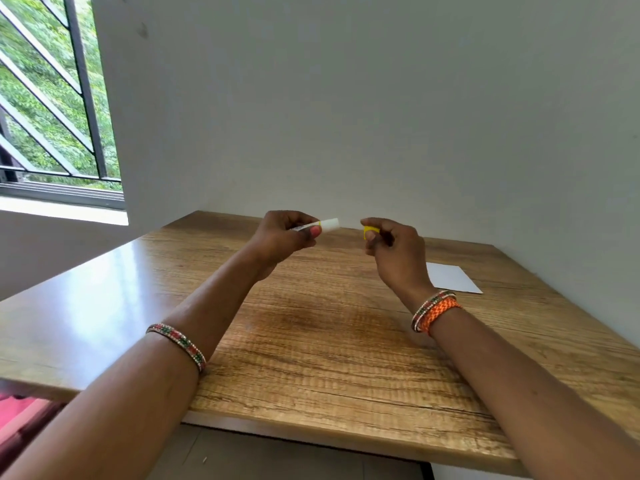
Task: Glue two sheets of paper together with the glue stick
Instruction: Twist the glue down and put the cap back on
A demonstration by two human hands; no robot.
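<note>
Wooden table [311, 341], white paper [450, 277] on it

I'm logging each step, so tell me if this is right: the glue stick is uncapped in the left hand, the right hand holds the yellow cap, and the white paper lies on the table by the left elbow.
Not quite. The head view shows the white paper lying on the table to the right, just beyond the right hand, not by the left elbow. The rest holds: the left hand holds the uncapped glue stick, and the right hand holds the yellow cap.

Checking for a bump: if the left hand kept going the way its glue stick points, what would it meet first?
Probably the right hand holding the small yellow cap; the left hand's white glue stick points at it, though depth is unclear.
</note>
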